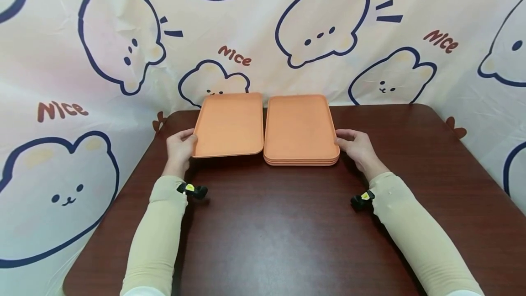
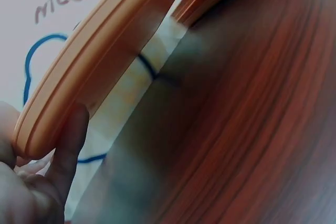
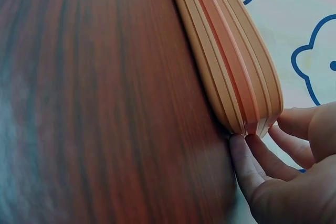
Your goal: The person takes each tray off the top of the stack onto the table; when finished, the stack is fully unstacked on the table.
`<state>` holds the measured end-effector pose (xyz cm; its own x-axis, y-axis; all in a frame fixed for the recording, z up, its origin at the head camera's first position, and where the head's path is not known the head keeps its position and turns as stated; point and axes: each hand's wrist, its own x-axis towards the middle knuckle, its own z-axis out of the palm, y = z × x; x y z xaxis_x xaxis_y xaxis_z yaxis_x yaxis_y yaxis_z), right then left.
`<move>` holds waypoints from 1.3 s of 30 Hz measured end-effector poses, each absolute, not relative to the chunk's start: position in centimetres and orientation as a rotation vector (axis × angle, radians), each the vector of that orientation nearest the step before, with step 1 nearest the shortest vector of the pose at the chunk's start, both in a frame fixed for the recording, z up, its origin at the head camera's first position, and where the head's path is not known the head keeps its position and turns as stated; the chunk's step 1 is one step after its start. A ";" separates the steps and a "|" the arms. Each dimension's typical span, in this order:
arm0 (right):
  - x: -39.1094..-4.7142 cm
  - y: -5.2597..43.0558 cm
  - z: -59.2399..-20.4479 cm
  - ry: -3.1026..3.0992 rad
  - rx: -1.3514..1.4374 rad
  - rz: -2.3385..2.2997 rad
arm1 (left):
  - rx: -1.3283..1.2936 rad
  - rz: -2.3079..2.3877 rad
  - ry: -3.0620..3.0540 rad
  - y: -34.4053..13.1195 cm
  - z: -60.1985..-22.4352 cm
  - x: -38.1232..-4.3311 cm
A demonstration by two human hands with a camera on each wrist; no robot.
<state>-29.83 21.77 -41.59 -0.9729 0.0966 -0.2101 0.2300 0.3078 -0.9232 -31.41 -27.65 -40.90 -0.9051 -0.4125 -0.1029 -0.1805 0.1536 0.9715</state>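
Observation:
My left hand grips the left edge of a flat orange tray, thumb on top. The left wrist view shows fingers curled beneath the ridged rim of this tray, raised off the tabletop with a gap under it. Just right of it, a stack of several matching orange trays lies on the table. My right hand holds the right side of this stack. Seen from the right wrist, its fingertips press the layered edges of the stack at one corner.
The dark brown wooden table has rounded corners. Behind it and at both sides hangs a pale cloth printed with cartoon bears and lettering. Both trays lie near the table's back edge. A small black device is strapped on each wrist.

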 end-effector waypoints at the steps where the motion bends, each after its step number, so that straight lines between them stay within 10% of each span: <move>1: -29.8 21.8 -41.6 2.450 0.305 -1.756 | 0.591 -1.830 -2.239 -28.1 -40.9 -31.4; 39: -29.8 22.2 -41.8 2.423 0.274 -1.756 | 0.975 -1.728 -1.960 -34.7 -43.0 -30.9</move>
<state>-29.80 22.24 -41.79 -0.9741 0.0668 -0.2162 0.2262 0.3037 -0.9255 -30.94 -34.72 -42.99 -0.7015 -0.6904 -0.1767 -0.2617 0.0191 0.9649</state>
